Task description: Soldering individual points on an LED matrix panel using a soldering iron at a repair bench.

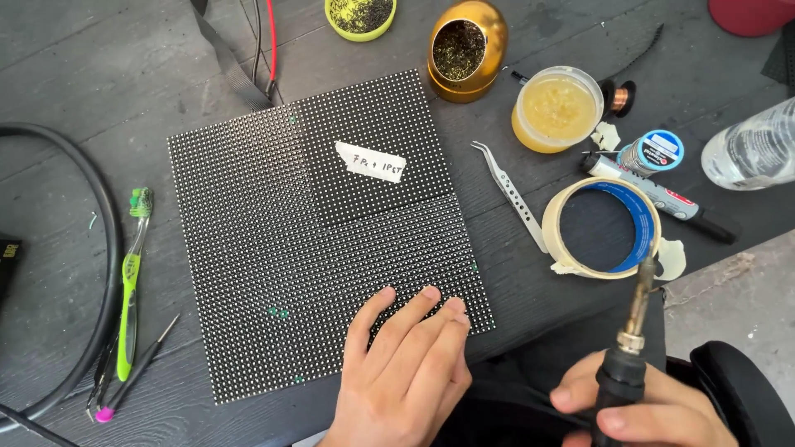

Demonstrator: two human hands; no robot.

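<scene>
On the dark wooden tabletop, a square LED matrix panel lies flat, its surface covered in rows of tiny dots, with a strip of white paper tape bearing handwriting stuck to its darker upper-right quarter. At the panel's lower-right corner the left hand rests palm down, fingers stretched out close together and pressing on the dots, gripping nothing. Just right of it, off the panel's edge, the right hand is wrapped around the black handle of a soldering iron, whose metal tip points upward to the rim of a roll of masking tape with a blue inner ring. Metal tweezers lie between that roll and the panel. Beyond them stand a tub of yellowish flux paste, a gold-coloured tip cleaner holding dark wire wool, a small yellow-green dish, a spool of solder, a black marker pen and a clear plastic bottle lying on its side. Left of the panel lie a green toothbrush, a thin tool with a pink end and a thick black cable curving past them.
</scene>
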